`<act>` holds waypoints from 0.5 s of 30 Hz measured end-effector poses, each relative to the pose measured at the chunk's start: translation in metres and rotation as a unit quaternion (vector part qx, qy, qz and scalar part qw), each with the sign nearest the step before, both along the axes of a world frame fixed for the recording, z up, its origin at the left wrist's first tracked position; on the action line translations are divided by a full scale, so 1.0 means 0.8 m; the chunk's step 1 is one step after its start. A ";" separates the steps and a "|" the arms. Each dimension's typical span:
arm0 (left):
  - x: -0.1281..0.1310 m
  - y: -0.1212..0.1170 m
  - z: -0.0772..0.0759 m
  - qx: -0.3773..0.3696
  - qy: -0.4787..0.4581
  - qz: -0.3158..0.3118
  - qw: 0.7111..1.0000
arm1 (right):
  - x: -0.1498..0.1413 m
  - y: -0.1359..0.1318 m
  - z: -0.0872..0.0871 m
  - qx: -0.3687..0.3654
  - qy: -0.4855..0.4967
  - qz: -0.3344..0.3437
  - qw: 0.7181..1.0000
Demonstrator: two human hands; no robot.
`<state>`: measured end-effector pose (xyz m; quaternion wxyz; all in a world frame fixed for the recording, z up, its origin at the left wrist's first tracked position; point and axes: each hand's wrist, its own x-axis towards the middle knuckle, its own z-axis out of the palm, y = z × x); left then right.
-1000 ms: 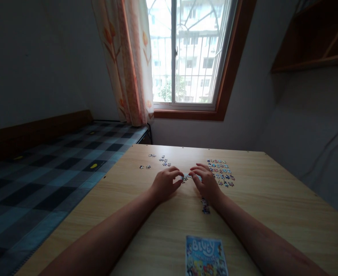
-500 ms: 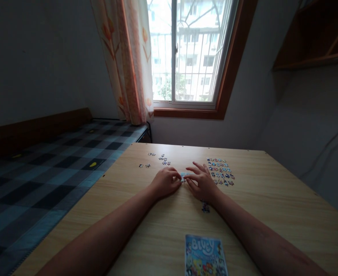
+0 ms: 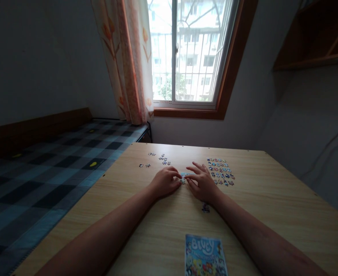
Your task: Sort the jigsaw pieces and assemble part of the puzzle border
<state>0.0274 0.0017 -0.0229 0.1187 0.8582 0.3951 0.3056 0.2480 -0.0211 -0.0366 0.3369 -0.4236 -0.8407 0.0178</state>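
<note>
Small light-blue joined jigsaw pieces [image 3: 183, 177] lie on the table between my two hands, partly covered by the fingertips. My left hand [image 3: 166, 181] comes at them from the left, fingers curled and the thumb and index finger closed at their edge. On the other side, my right hand [image 3: 201, 182] pinches at the same pieces with thumb and index finger, while its other fingers are spread. A few dark purple jigsaw pieces [image 3: 205, 208] lie just below my right wrist. Exactly which piece each hand grips is hidden.
Rows of loose jigsaw pieces [image 3: 221, 170] lie right of my hands. Several more loose pieces [image 3: 163, 158] are scattered at the far left. A Bluey picture card or box [image 3: 205, 255] lies near me on the wooden table [image 3: 272, 207]. A checked bed [image 3: 56, 172] adjoins the left side.
Both hands stay in nearly the same place, with only slight finger shifts at the light-blue pieces. The other pieces and the Bluey picture have not moved.
</note>
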 end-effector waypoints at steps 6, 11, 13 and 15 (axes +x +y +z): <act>0.000 0.001 -0.001 0.010 0.013 -0.003 1.000 | -0.001 0.002 -0.001 -0.004 -0.010 0.011 1.000; 0.001 -0.002 0.001 0.028 0.038 0.004 0.999 | -0.001 0.005 -0.004 -0.011 -0.030 0.021 0.999; 0.002 -0.003 0.002 0.028 0.044 0.008 0.999 | -0.001 0.005 -0.004 -0.013 -0.034 0.022 0.999; 0.003 -0.004 0.003 0.028 0.050 0.007 0.998 | 0.000 0.005 -0.003 -0.016 -0.035 0.021 0.999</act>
